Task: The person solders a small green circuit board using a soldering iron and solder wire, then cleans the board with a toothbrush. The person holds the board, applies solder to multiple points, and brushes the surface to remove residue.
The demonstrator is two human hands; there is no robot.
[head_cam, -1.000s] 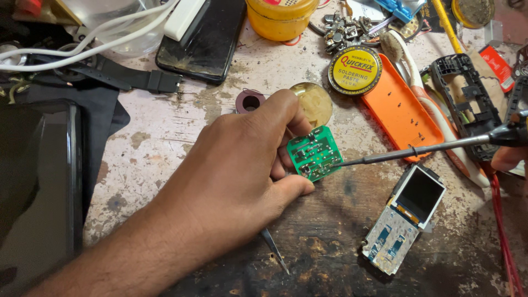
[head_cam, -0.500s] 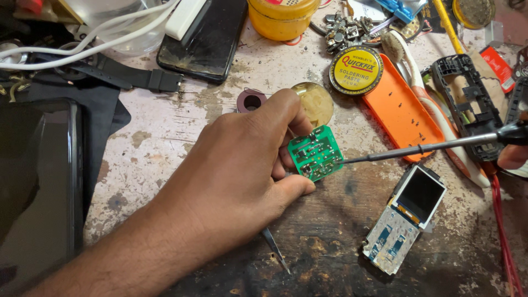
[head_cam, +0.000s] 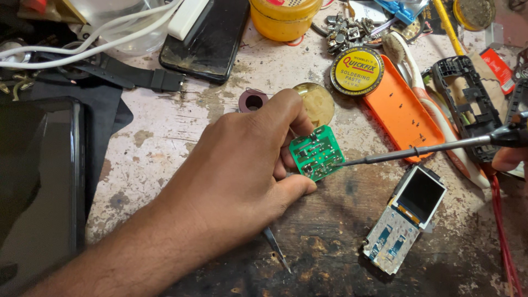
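A person's left hand pinches a small green circuit board between thumb and fingertips, tilted just above the worn workbench; the right hand, only partly in view at the frame's edge, is closed around a soldering iron whose tip touches the board's right edge; a slip of the tip could bridge neighbouring joints or scorch the fingers close beside it; a phone display module lies near; against half a second ago, the scene is almost unchanged, iron and board holding steady.
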